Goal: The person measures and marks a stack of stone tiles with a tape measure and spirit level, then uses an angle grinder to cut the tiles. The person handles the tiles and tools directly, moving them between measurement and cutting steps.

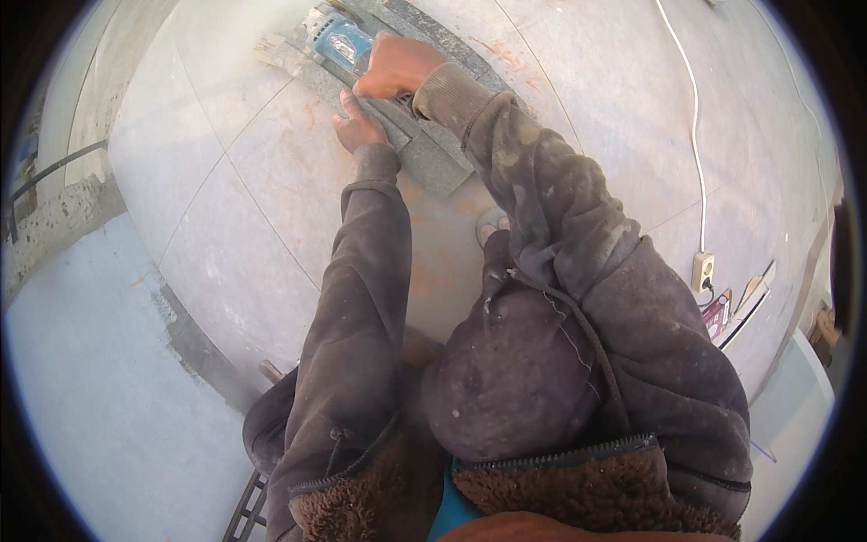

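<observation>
A blue angle grinder (343, 42) with a metal head is gripped by my right hand (397, 67), its fingers wrapped round the body. The tool sits over several grey stone-like strips (436, 164) stacked on the floor. Close by, below the grinder, my left hand (359, 126) grips the edge of one of these strips, the index finger stretched forward and the thumb to the left. Pale dust hangs round the grinder's head, so the disc and its contact with the strip cannot be made out.
Large pale floor tiles (217, 203) carry reddish dust smears. On the right, a white cable (692, 108) runs down to a socket block (703, 269) with a black plug. Beside it lies a small reddish box (716, 314). My foot (490, 222) rests near the strips.
</observation>
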The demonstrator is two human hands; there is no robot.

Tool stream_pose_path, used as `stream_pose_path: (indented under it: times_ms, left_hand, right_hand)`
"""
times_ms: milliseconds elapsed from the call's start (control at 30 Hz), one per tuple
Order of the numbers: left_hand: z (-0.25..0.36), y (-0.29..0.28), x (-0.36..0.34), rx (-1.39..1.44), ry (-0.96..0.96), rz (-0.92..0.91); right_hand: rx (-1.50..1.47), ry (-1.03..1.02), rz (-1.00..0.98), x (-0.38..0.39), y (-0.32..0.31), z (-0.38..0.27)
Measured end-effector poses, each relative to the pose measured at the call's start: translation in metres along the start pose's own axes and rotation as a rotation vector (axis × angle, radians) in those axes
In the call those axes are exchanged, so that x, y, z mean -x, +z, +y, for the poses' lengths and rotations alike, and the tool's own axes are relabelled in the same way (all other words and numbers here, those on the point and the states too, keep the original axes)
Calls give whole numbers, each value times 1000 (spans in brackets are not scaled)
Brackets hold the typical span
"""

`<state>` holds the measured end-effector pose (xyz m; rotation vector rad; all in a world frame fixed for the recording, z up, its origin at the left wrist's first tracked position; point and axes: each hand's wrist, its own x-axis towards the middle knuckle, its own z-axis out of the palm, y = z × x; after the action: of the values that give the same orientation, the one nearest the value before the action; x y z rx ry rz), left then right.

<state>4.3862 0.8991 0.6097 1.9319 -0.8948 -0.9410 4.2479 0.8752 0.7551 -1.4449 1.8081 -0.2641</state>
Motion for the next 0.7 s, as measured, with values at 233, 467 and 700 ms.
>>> stream_pose_path:
  times_ms: [233, 467, 700]
  left_hand:
    - [5, -2, 3, -29, -17, -32]
    - [-18, 4, -15, -19, 19, 16]
    - [-10, 1, -9, 4, 2, -14]
  right_hand:
    - [5, -11, -2, -5, 1, 0]
    - [15, -15, 9, -10, 3, -1]
    - [-1, -10, -5, -8, 2, 0]
